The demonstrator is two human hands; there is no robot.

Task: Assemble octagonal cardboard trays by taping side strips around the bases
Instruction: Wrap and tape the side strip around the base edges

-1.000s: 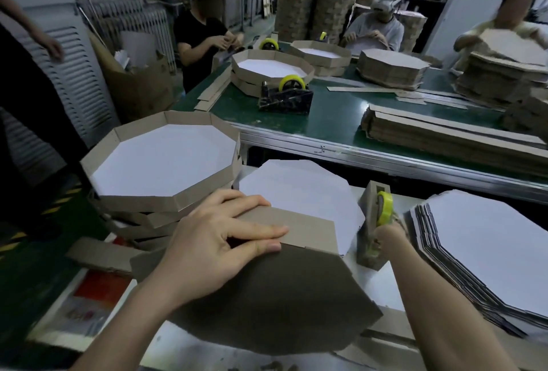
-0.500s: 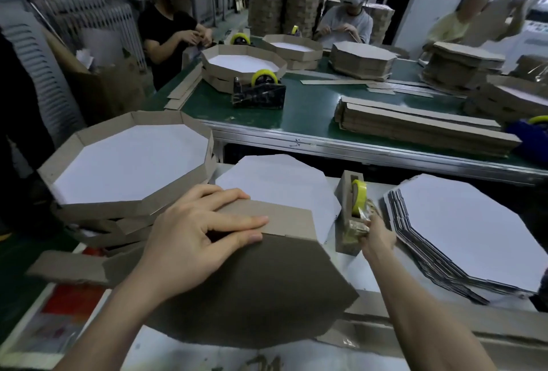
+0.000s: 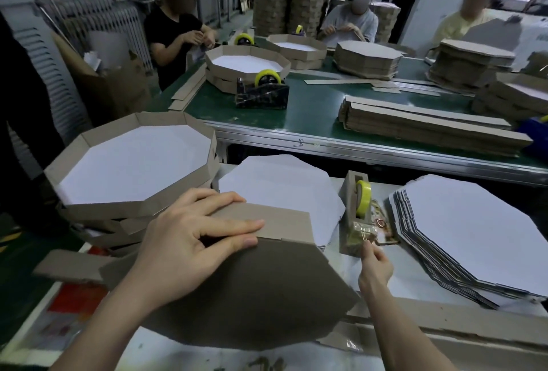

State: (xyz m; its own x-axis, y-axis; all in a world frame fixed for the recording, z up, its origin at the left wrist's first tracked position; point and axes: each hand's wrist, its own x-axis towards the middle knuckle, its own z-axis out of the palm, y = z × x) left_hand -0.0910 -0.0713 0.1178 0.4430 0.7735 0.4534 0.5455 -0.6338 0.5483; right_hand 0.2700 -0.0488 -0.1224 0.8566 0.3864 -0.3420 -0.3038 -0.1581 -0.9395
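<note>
Dim, cool, even light fills the workshop, and the white bases (image 3: 474, 237) are the brightest surfaces, nearly washed out. A soft shadow lies under the left hand (image 3: 189, 240). Wide-angle distortion bows the far tabletop (image 3: 311, 121) edge, and the corners and background figures (image 3: 353, 23) are blurred.

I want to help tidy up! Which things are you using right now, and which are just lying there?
In use: left hand pressing side strip onto brown base; right hand pinching tape at cardboard dispenser.
Lying about: black tape dispenser, strip pile on green table.
</note>
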